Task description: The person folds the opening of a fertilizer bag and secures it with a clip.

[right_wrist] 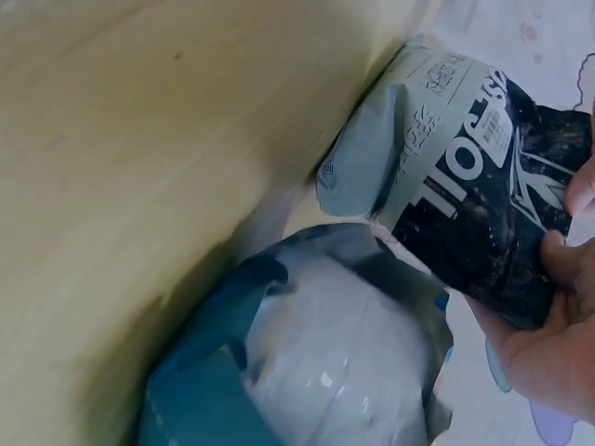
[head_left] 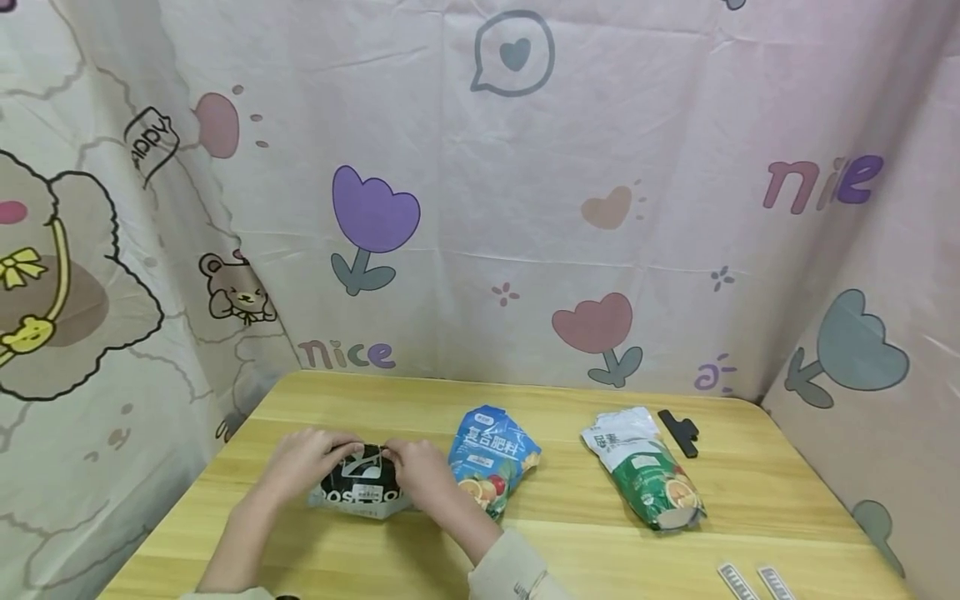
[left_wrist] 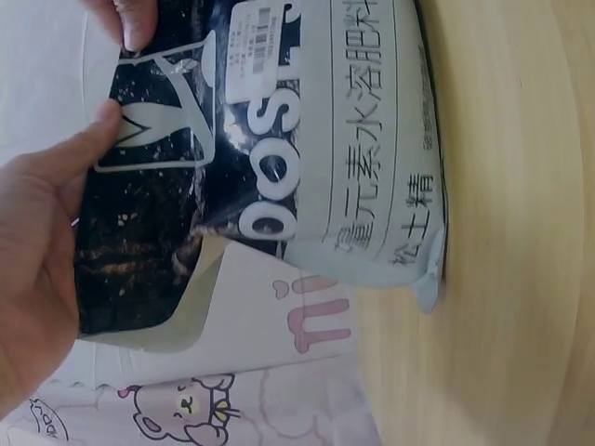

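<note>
A wood-grain tabletop [head_left: 637, 575] carries a black-and-gray bag [head_left: 363, 492] nearer its left edge than its right; the slick film looks soft and pliable over a likely weighty fill, best held by the top's two sides. Left hand [head_left: 303, 458] and right hand [head_left: 420, 473] pinch that top. A black clip [head_left: 680, 433] lies near the far right corner.

the black-and-grey bag [left_wrist: 372, 186] looks like glossy, creased plastic film, the blue bag [head_left: 486, 454] and green-and-white bag [head_left: 651, 479] plastic too, the bench [head_left: 570, 558] smooth and wood-grained, the backdrop [head_left: 480, 208] matt, wrinkled cloth.
</note>
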Demonstrator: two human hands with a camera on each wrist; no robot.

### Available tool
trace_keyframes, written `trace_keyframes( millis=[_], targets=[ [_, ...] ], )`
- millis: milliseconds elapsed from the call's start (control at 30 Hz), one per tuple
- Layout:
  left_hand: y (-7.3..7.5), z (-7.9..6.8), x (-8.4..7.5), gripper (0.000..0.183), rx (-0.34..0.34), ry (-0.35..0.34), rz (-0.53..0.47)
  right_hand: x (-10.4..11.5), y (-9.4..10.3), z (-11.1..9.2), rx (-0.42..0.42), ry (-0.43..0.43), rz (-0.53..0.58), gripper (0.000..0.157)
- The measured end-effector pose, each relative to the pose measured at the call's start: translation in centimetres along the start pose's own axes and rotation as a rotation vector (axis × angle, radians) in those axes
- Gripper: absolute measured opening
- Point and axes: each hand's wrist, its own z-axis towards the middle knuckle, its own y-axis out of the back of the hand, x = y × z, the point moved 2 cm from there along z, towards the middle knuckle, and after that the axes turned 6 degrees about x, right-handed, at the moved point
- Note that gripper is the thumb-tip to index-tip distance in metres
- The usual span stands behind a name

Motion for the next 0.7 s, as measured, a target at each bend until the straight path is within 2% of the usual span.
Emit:
trace_keyframes(
  millis=[100, 233, 300, 367, 467, 600, 700],
  targets=[
    [0.2, -0.3, 0.3, 0.011, -0.024, 0.002, -0.031, -0.2, 0.2, -0.1, 0.003, 0.014, 0.013, 0.020],
    [0.6, -0.7, 0.5, 0.010, -0.064, -0.015, -0.025, -0.5, 0.3, -0.2, -0.009, 0.054, -0.012, 0.017],
    [0.7, -0.7, 0.6, 0.011, -0.062, -0.016, -0.021, -0.6, 0.4, -0.2, -0.012, 0.067, -0.014, 0.017],
    [0.8, -0.8, 0.7, 0.013, -0.051, 0.007, -0.039, -0.7, 0.4, -0.2, -0.009, 0.074, -0.004, 0.016],
    [1.3, -1.2, 1.4, 0.013, -0.038, 0.078, -0.089, -0.9, 0.5, -0.3, 0.002, 0.078, 0.018, 0.017],
    [1.6, -1.8, 3.0, 0.015, -0.049, 0.156, -0.197, -1.2, 0.7, -0.4, -0.003, 0.067, 0.075, 0.016],
    [1.3, -2.0, 4.3, 0.019, -0.067, 0.202, -0.366, -1.5, 0.8, -0.4, -0.011, 0.029, 0.163, 0.016]
  ],
)
